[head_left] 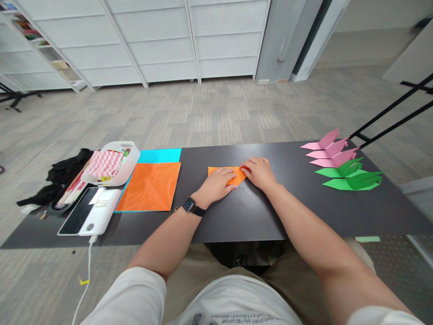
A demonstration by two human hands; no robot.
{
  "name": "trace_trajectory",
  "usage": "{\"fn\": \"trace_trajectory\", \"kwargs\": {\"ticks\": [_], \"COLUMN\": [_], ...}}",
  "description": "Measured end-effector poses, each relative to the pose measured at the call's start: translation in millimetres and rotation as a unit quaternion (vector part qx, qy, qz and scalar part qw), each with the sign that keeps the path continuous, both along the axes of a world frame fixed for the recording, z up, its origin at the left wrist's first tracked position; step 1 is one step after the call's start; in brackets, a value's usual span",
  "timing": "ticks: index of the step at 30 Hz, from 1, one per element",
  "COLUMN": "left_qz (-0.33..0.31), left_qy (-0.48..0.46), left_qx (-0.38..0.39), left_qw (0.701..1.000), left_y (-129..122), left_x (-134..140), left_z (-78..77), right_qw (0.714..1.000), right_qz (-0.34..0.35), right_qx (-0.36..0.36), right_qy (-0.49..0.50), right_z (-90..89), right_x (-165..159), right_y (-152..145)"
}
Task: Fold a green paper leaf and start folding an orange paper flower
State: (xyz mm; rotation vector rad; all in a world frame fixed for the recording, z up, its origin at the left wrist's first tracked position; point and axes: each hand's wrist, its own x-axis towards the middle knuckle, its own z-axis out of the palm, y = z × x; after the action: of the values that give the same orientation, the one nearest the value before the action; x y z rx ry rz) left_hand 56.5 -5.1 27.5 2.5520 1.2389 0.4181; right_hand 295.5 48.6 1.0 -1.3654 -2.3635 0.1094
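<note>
Folded orange paper lies between the black table's long edges, left hand flat atop, right hand pinching its corner; carpet beyond.

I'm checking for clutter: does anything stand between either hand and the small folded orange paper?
Nothing visible does: the left hand and right hand both touch the folded orange paper on the dark table. The larger orange sheet lies apart, to the left.

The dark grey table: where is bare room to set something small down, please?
Bare patches: between the right hand and the pink and green folded-paper shapes; and between the forearms, nearer you than the folded orange paper. Crowded: the left end, with the white plastic basket and flat orange paper sheet.
</note>
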Motion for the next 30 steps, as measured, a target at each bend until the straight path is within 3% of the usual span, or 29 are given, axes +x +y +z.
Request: {"fn": "trace_trajectory", "kwargs": {"ticks": [13, 21, 30], "left_qz": [0.057, 0.071, 0.047], "left_qy": [0.012, 0.006, 0.008], "left_qx": [0.018, 0.014, 0.012], "left_qw": [0.998, 0.997, 0.999], "left_y": [2.1, 3.4, 2.0], "left_x": [0.3, -2.6, -4.2], "left_z": [-5.0, -6.5, -7.5], "right_qw": [0.998, 0.996, 0.993], "right_qz": [-0.028, 0.08, 0.104], "right_qx": [0.034, -0.026, -0.046], "right_qy": [0.035, 0.013, 0.004], "right_z": [9.6, 9.7, 15.2], "right_x": [2.7, -10.8, -12.3], "right_y": [-5.8, -17.7, -26.2]}}
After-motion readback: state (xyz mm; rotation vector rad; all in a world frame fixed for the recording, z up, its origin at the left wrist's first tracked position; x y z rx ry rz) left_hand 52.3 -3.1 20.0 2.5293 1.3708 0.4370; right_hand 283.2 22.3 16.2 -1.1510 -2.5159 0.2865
